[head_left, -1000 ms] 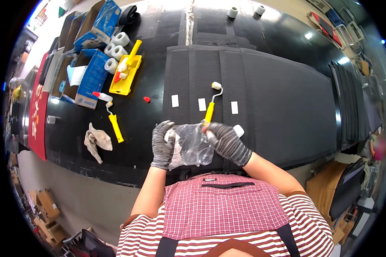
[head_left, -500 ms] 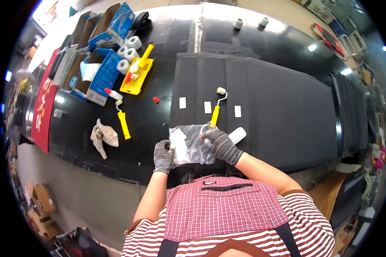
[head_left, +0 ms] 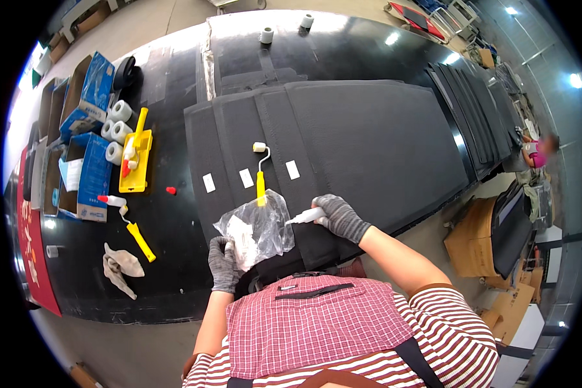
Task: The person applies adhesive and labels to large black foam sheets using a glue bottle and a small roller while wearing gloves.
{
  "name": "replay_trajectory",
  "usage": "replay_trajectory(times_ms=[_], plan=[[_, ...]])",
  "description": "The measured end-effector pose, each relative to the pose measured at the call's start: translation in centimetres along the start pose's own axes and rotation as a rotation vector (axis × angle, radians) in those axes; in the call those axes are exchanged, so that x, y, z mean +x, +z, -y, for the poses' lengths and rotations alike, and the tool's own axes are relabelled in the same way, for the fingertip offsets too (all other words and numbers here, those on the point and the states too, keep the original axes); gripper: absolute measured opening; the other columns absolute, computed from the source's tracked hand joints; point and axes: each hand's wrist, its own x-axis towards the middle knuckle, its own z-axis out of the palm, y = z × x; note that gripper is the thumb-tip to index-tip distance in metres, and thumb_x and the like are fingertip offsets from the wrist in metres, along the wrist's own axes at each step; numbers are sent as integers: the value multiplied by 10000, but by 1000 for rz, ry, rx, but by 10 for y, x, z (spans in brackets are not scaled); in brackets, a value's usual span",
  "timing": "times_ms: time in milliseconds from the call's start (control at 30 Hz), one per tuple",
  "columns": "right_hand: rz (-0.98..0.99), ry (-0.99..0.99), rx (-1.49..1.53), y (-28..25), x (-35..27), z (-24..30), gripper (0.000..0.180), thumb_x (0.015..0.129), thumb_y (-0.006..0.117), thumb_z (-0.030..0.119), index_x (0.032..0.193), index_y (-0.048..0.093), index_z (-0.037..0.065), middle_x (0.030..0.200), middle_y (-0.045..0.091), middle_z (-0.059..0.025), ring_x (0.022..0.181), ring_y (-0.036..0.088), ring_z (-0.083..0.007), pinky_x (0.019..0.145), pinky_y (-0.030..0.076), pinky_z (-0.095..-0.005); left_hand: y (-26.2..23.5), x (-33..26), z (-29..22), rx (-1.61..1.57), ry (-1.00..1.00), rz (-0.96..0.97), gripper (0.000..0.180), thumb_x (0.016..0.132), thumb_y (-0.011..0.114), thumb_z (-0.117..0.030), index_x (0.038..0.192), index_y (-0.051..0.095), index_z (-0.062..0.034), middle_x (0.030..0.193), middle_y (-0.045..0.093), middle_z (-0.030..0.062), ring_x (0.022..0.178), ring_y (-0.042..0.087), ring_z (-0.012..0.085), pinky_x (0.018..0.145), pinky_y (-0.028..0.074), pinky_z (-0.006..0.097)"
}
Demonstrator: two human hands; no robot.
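In my gloved right hand (head_left: 343, 218) is a white squeeze bottle (head_left: 309, 215), held nearly level, its thin nozzle pointing left at the edge of a clear plastic bag (head_left: 275, 223). My gloved left hand (head_left: 224, 265) pinches the bag's near left side; white slips (head_left: 241, 240) show inside. Beneath lies a large black fabric-like panel (head_left: 368, 129). Three small white labels sit on it in a row: a left label (head_left: 209, 183), a middle label (head_left: 246, 178) and a right label (head_left: 292, 170). A small roller (head_left: 260, 184) with a yellow handle lies just beyond the bag, its handle end meeting it.
At left are blue boxes (head_left: 92, 174), white rolls (head_left: 114, 152), a yellow tray (head_left: 136, 180), a red-capped bottle (head_left: 113, 200), another yellow-handled roller (head_left: 140, 240), a red cap (head_left: 171, 191) and a crumpled cloth (head_left: 121, 266). Stacked black panels (head_left: 469, 123) stand right. A person (head_left: 535, 152) is far right.
My right hand has left the bag and picked up the white bottle that lay beside it on the panel. My left hand still holds the bag. The view has turned to the right.
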Motion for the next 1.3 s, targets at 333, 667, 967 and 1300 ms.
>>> replay_trajectory(times_ms=[333,667,967,1300], plan=[[-265,293,1279,-52,-28,-73,436,800,785,204,1140,557,55,902,632,-63,601,542,-70,528,463,-198,40,-7,-11,-146,-76,-4,166,932,588,-27,1095,560,-18,945,606,40,873,560,126,837,474,265],[-330,326,1529,-71,6,-102,381,814,771,240,1070,602,13,891,638,-79,700,581,-95,571,476,-212,40,24,12,497,184,-457,237,935,538,-129,1107,642,-4,1027,658,141,931,631,269,864,500,356],[-512,299,1085,-61,40,-101,360,836,753,250,1019,547,18,771,630,-74,547,558,-74,481,454,-210,46,24,0,649,265,-462,229,906,539,-107,1076,653,-6,982,649,158,911,632,312,852,502,383],[-580,221,896,-54,58,-102,392,826,765,245,1053,525,33,783,609,-68,570,564,-75,477,472,-210,45,23,-3,623,228,-421,248,931,528,-136,1090,643,15,999,645,148,928,634,277,860,506,356]])
